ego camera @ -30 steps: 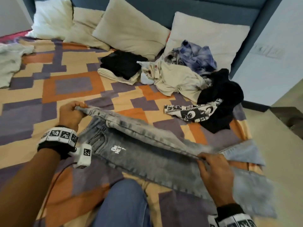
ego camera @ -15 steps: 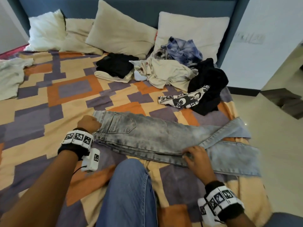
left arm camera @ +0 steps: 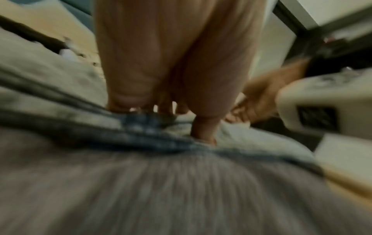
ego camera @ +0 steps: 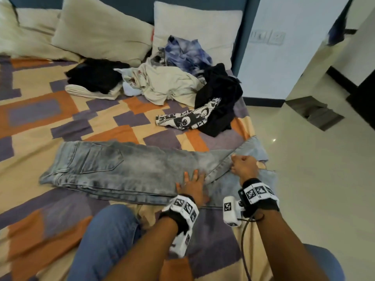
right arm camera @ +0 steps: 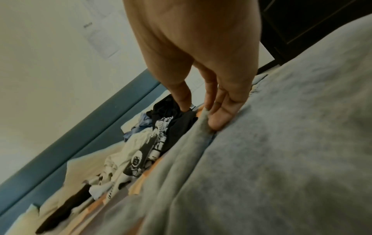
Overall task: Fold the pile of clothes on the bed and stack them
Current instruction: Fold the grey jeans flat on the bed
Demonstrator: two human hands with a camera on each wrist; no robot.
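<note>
Pale grey jeans lie flat across the patterned bed, waistband to the left, with the two legs splaying apart at the right. My left hand presses flat on them near the knee, fingers straight; its view is blurred, with the fingers on the denim. My right hand is curled and pinches the edge of the upper leg, with fabric bunched at the fingers. The unfolded pile of cream, blue and black clothes lies by the pillows.
A folded black piece on a cream one sits left of the pile. A printed black garment trails toward the jeans. Pillows line the headboard. The bed ends just right of my right hand, with tiled floor beyond. My knee rests on the bed.
The jeans were laid down flat on the bed. My left hand left the waistband and moved right to the knee area. My right hand shifted right and took hold of the upper leg.
</note>
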